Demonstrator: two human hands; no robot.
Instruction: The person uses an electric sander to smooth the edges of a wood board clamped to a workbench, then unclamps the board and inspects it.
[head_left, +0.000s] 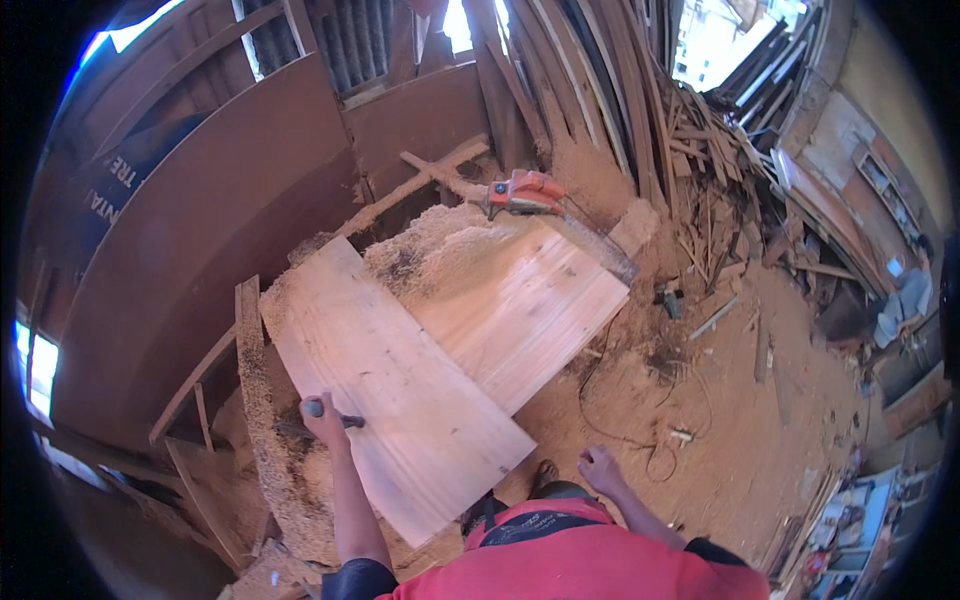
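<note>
My left hand [326, 424] is closed around a dark tool [352, 421] with a rounded grey end, at the left edge of a wide pale board [390, 380]; the tool's kind is not clear. That board slants across the bench, over the near-left part of a second pale board [545, 310]. My right hand [598, 468] hangs to the right of the boards, touching neither, with its fingers curled in; whatever they may hold is hidden. Beyond the second board an orange-red power tool [530, 190], probably an electric planer, lies beside heaped shavings [440, 240].
A shaving-covered beam [255, 385] runs along the left. Big brown sheets [215, 210] lean behind it. Timber planks [610, 90] and an offcut heap [715, 165] stand at the back. A cord [640, 440] loops over the sawdust floor. Another person [905, 305] is at far right.
</note>
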